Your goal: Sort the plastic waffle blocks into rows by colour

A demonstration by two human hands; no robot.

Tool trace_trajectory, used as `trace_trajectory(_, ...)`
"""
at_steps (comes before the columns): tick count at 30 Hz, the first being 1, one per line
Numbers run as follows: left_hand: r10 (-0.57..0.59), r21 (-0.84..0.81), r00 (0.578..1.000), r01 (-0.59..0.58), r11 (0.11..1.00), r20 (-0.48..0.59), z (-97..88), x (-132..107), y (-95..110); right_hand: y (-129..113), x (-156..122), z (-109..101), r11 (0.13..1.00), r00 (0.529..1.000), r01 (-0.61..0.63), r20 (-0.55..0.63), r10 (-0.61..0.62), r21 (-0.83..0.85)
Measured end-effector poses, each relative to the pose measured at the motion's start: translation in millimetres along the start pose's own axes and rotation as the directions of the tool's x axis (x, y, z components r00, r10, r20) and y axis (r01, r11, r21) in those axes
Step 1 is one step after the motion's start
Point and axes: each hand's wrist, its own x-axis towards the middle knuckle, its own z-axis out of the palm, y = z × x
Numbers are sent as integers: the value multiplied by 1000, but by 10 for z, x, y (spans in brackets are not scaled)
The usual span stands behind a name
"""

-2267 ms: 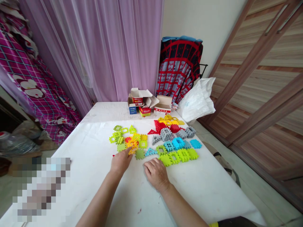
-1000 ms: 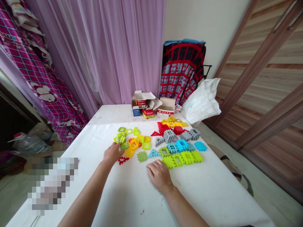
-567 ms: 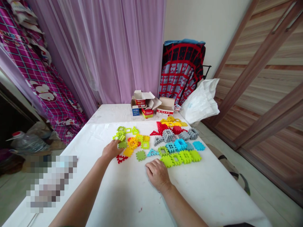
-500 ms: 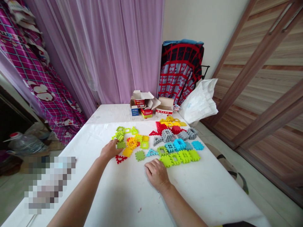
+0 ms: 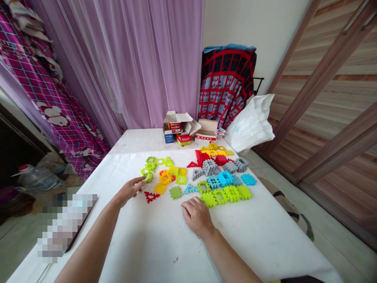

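My left hand [image 5: 129, 190] is at the left of the toy pieces, its fingertips on a small green toothed building piece [image 5: 149, 178] that sits tilted; the grip is partly hidden. Just beyond are lime-green pieces [image 5: 151, 167]. A red triangular piece [image 5: 151, 196] and a yellow-orange piece [image 5: 160, 188] lie close to that hand. My right hand [image 5: 198, 214] rests on the table with fingers curled, beside a row of lime-green square pieces [image 5: 220, 197]. A single green square [image 5: 176, 192] and a blue triangle [image 5: 190, 189] lie between the hands.
Farther right are blue pieces [image 5: 226, 179], grey pieces [image 5: 209, 167], red pieces [image 5: 203, 158] and yellow pieces [image 5: 213, 148]. Open cardboard boxes [image 5: 179, 127] and a white plastic bag [image 5: 250, 124] stand at the back. A blurred flat object [image 5: 69, 228] lies on the white-covered table's left edge.
My left hand has drawn back to the left, and the green piece at its fingertips has gone from lying flat to tilted. My right hand stays in place; the view has shifted slightly.
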Motion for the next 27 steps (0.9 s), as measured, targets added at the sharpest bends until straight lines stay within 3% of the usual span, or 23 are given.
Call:
trace_trajectory(2,-16,-146,1000,16,989,4,5,-25,65,-7,1,-4,1000,1000,2,-7,-2,-1)
trace_trajectory(4,32,-158,999,-30,987,7,63,-56,141,-19,1,-17,1000,1000,5,-10,-5,2)
trace_trajectory(7,209,28,978,-210,977,12,279,-133,264,-41,-13,-39,1000,1000,23,0,-23,10)
trace_trajectory(11,395,380,917,-383,842,49,666,-265,420,-55,-51,-47,1000,1000,27,12,-27,-3)
trace_trajectory(16,417,547,906,-389,741,79,921,-337,535,-55,-67,-46,1000,999,6,37,-5,-6)
trace_trajectory(27,429,637,902,-353,685,38,1023,-306,567,-62,-50,-51,1000,997,-6,80,8,-23)
